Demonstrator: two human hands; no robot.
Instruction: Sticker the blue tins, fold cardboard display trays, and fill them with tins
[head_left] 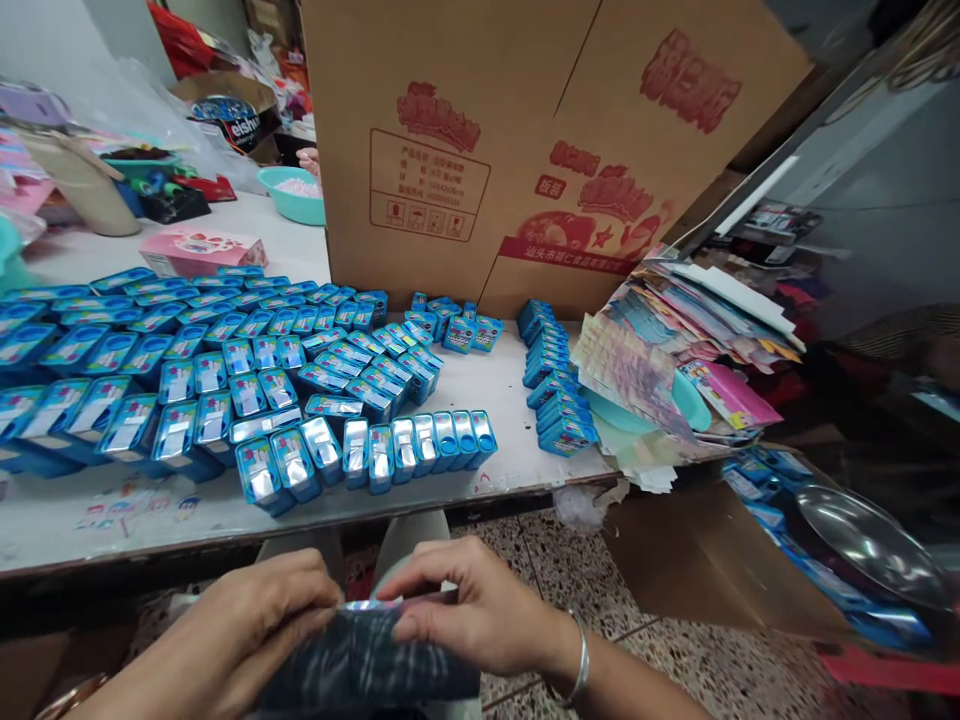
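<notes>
My left hand [277, 605] is closed at the lower middle, its fingertips pressed together at a thin shiny-edged sheet [371, 604]. From the other side my right hand [476, 610] pinches the same sheet, thumb in front and fingers behind. Only the sheet's bright upper edge shows, so its kind is unclear. Dark checked fabric [405, 655] hangs just beneath both hands, blurred. On the table beyond stand rows of blue boxes [259, 475] with shiny lids or labels. A short row of similar boxes [442, 440] lies nearest to my hands.
A tall cardboard carton [517, 60] stands at the table's back. Blue boxes [555, 380] form a column beside a pile of papers [637, 370]. At lower right, an open carton [720, 560] holds more blue packs and a metal bowl [870, 540]. A turquoise bowl [296, 205] sits behind.
</notes>
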